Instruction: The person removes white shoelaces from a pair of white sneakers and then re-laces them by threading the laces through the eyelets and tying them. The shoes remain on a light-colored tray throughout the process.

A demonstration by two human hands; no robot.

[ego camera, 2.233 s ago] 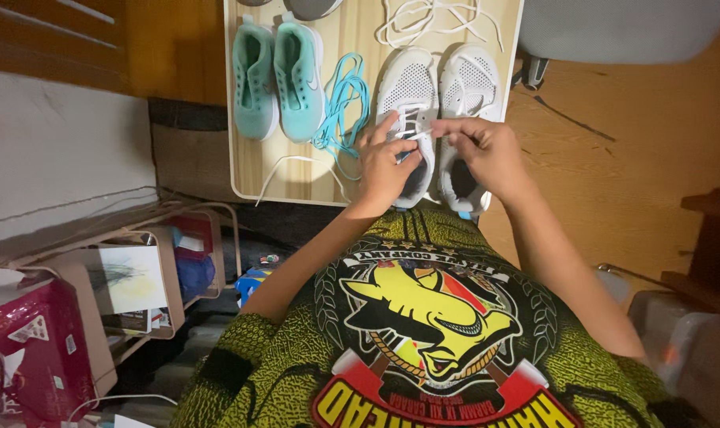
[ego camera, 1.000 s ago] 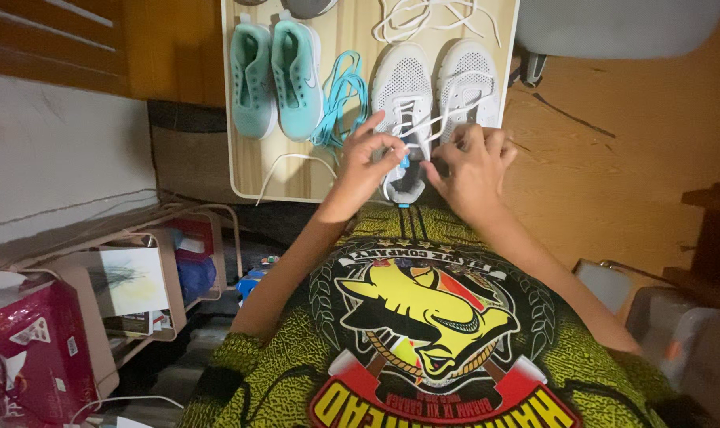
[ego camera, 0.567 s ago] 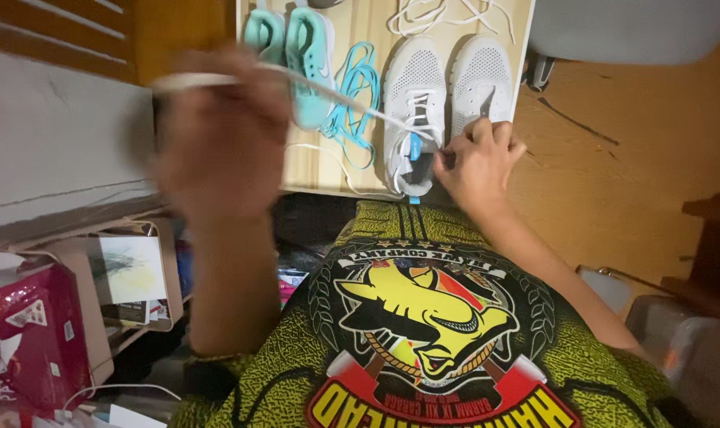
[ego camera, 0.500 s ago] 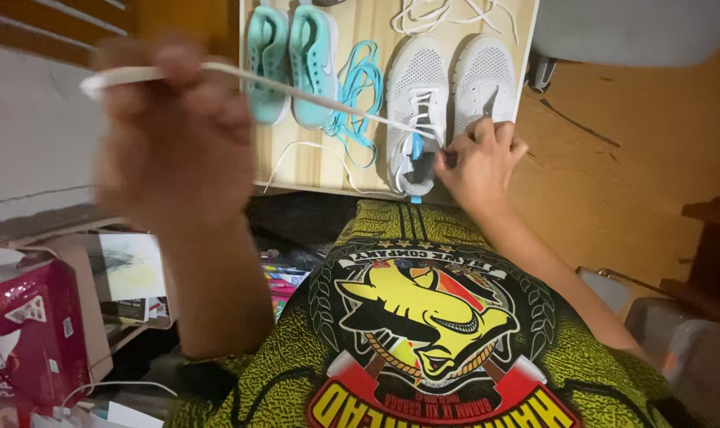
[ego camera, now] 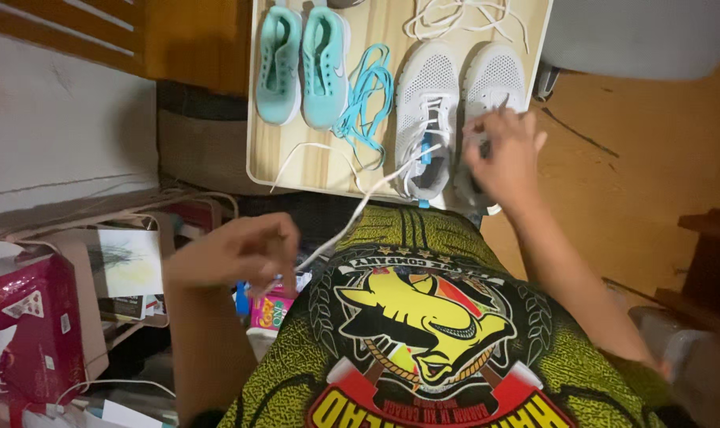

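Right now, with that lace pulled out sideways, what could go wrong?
The left hand pulls the white lace taut from the white shoe, which sits near the board's edge and might slide off. The loose turquoise laces lie close by and could snag.

Your left hand (ego camera: 237, 252) pinches a white lace (ego camera: 358, 208) — it runs taut from your fingers up to the left white sneaker (ego camera: 425, 119). Your right hand (ego camera: 506, 150) rests, fingers spread, on the right white sneaker (ego camera: 496, 79) — teal laces (ego camera: 362, 99) lie well left of those fingertips.
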